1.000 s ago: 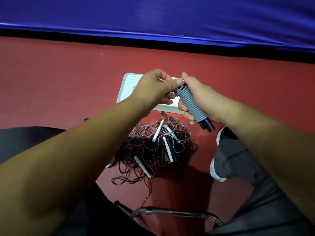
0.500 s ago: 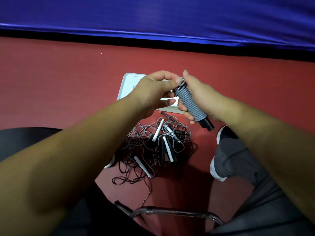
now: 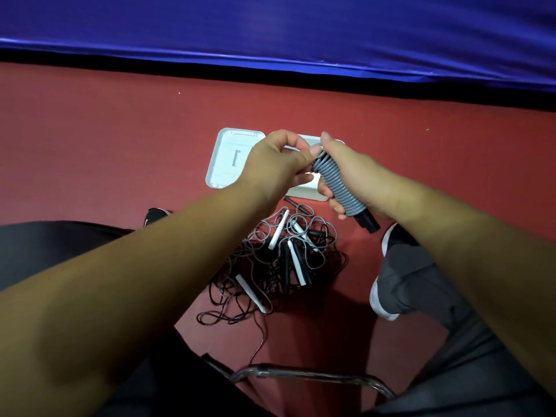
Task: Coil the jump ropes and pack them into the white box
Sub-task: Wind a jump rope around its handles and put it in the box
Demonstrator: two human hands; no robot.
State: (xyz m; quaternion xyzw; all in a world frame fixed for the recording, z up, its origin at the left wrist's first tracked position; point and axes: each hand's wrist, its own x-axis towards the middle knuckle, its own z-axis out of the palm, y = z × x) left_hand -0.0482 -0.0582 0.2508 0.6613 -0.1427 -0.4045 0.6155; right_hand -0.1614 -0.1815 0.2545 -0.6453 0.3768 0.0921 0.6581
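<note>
Left hand (image 3: 270, 167) barely shifted, grey rope (image 3: 337, 185) coiled tightly round black handle (image 3: 367, 225)

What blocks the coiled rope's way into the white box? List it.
Nothing visible. The right hand grips the coiled rope, the left hand pinches its top end, directly over the open white box; the loose ropes lie nearer, off that path.

Right hand (image 3: 358, 179) grips a grey-cord-wrapped black jump-rope handle (image 3: 340, 188); left hand (image 3: 276, 164) pinches its top end, apparently the cord. White plastic box (image 3: 222, 158) lies on the red floor (image 3: 105, 145) behind.
</note>
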